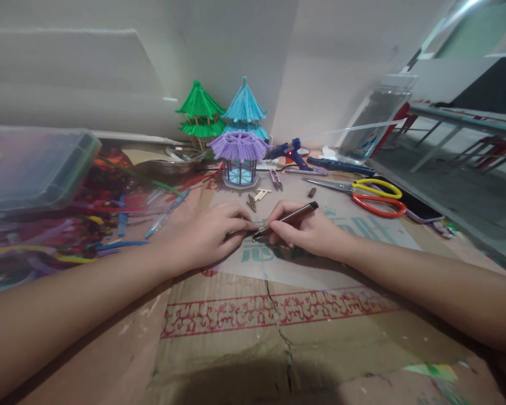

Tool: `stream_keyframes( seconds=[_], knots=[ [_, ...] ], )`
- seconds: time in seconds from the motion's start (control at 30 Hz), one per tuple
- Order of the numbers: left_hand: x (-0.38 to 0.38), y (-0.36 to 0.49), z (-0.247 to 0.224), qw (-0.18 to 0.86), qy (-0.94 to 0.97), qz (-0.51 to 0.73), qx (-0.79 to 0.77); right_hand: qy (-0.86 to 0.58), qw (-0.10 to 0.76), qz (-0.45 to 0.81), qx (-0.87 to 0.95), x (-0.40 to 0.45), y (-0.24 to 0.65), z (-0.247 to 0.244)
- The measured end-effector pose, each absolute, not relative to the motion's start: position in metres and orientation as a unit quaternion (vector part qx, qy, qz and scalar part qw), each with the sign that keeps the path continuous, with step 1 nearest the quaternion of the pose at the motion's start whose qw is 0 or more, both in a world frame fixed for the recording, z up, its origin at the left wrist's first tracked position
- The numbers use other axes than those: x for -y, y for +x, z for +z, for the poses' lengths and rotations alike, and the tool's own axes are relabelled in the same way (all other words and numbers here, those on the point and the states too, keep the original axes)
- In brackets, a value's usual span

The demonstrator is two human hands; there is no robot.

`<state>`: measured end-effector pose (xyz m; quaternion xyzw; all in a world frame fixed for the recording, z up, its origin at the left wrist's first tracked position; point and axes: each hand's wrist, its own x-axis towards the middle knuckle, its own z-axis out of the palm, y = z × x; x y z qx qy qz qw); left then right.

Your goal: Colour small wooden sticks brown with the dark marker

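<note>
My right hand [306, 228] is closed around a brown marker pen [293, 216], whose tip points down and left. Its tip meets a small dark piece at the fingertips of my left hand [213, 233]. My left fingers are pinched together there, and what they hold is mostly hidden. Just beyond my hands lie several short pale sticks [262, 194] and a few brown ones [251, 202]. A brown pen cap [312, 192] lies past my right hand. Behind these stands a small pavilion with a purple fringed roof [239, 147].
Green [198, 107] and blue [244, 104] roofed pavilions stand at the back. A blue glue gun [290, 153], scissors [377, 197] and a phone [413, 202] lie right. Coloured pipe cleaners [67, 244] and a plastic box [34, 169] fill the left. Cardboard [219, 360] covers the table.
</note>
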<state>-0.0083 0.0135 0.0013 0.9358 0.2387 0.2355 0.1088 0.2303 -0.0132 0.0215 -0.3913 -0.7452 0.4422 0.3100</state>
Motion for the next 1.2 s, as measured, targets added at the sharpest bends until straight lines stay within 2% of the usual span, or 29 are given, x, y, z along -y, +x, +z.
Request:
stream_keyframes(
  seconds=[1.2],
  knots=[
    [-0.0132, -0.0081, 0.0018, 0.100, 0.940, 0.224, -0.238, -0.384, 0.292, 0.459, 0.746, 0.0129, 0.2314, 0.0229]
  ],
)
